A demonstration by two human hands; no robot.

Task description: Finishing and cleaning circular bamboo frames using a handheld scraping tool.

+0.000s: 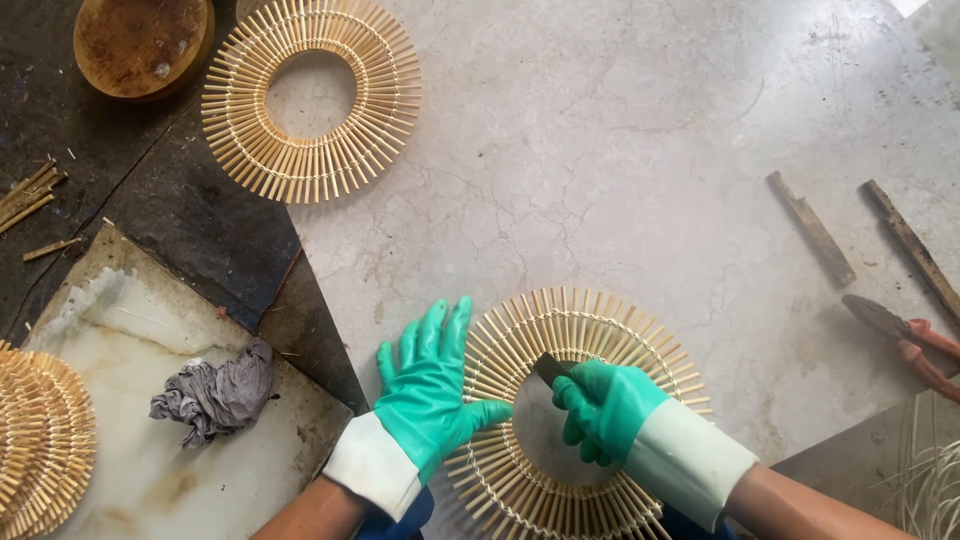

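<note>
- While both forearms come in from the bottom edge, each hand wears a green glove with a white cuff, and they meet over a bamboo ring (585,325) of radiating sticks lying flat on the pale stone worktop (620,150).
- Left hand (432,395): palm down, wrist angled up and to the right, fingers (432,330) spread open and fairly straight, gripping nothing. The palm presses on the ring's left side, with the thumb pointing right along the inner edge.
- Right hand (605,405): wrist angled up and to the left, fingers (572,400) curled shut around a small dark blade (550,368). Its tip pokes out toward the upper left, over the ring's open centre near the upper inner rim. Whether the tip touches the sticks cannot be told.
- The ring sits low in the middle of the view; its lower part runs between the two forearms and off the bottom edge.
- A second bamboo ring (310,100) lies well apart at the upper left, beside a round wooden block (143,45).
- A crumpled grey rag (215,395) rests on a marble slab (130,330) to the left, with a stack of rings (40,440) at the left edge.
- Red-handled pliers (905,335) and two flat wooden strips (812,230) lie to the right.
</note>
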